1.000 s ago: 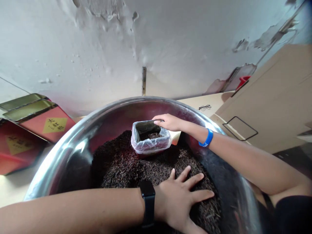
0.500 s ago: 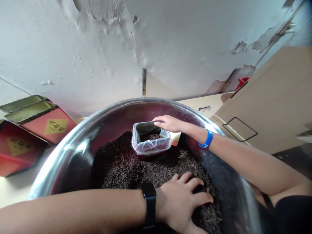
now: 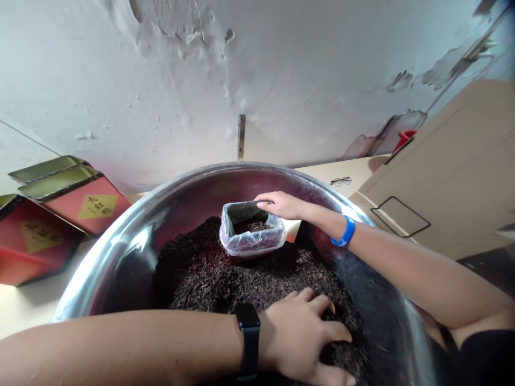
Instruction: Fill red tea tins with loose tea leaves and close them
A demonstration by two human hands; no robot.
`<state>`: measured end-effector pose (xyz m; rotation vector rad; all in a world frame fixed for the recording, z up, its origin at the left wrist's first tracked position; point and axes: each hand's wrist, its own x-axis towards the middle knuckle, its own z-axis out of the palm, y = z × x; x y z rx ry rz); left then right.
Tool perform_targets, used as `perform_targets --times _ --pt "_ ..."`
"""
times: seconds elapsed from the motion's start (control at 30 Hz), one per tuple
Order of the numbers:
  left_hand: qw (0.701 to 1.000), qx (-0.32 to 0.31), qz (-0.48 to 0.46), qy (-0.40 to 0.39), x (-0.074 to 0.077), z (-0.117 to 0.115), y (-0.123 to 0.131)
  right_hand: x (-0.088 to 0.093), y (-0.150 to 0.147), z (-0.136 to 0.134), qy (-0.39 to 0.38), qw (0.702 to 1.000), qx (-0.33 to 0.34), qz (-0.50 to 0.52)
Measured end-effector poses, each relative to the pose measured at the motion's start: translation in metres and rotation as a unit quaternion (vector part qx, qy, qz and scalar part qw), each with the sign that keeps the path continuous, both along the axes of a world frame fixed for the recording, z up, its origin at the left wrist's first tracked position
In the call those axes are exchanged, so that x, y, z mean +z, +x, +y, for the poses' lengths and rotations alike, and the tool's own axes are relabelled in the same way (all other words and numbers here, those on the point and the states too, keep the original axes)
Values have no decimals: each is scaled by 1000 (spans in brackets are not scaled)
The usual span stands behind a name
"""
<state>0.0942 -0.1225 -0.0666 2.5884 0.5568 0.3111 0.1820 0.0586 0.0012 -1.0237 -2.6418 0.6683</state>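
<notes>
Dark loose tea leaves (image 3: pixel 237 284) lie heaped inside a large shiny metal basin (image 3: pixel 76 289). On the heap stands a tea tin (image 3: pixel 257 257), lined with a clear plastic bag (image 3: pixel 253 245) folded over its rim, with some leaves inside. My right hand (image 3: pixel 281 205), blue band on the wrist, grips the tin's far right rim, thumb on the inner side. My left hand (image 3: pixel 303 335), below a black watch, rests palm down on the leaves nearer to me. Its fingers are spread and bent, with some tips hidden in the leaves.
Red tins with yellow labels (image 3: pixel 96 206) stand left of the basin. A pale object (image 3: pixel 293 230) shows behind the lined tin. Glasses (image 3: pixel 340 181) lie on the table at the back right, next to a large cardboard box (image 3: pixel 454 177). A peeling wall (image 3: pixel 181 102) rises behind.
My left hand's fingers have bent a little more into the leaves. My right hand keeps its hold on the tin's rim. The whole view has shifted slightly.
</notes>
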Motion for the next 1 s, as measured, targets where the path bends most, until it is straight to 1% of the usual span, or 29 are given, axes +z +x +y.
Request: perform_targets --times 0.17,0.3,0.43,0.5,0.67,0.77,0.9,1.0 --pt "999 28 -4 28 -3 -4 3 -1 0 0 0 1000 2 3" --pt "998 40 23 53 -2 -6 3 -2 0 0 2 1000 -3 4" --pt "995 18 56 87 4 -3 4 -1 -1 -1 -1 1000 -7 1" --pt "993 8 74 91 8 -1 4 0 -2 -1 -1 1000 -7 2" --pt "993 -19 94 72 13 6 3 1 -1 -2 -5 1000 -4 5" --pt "993 -23 100 57 15 10 1 0 1 -1 -14 1000 2 10" --pt "992 -30 88 81 21 13 0 0 2 0 -29 999 16 19" --pt "992 -29 47 114 31 16 -2 2 1 -1 -32 999 7 18"
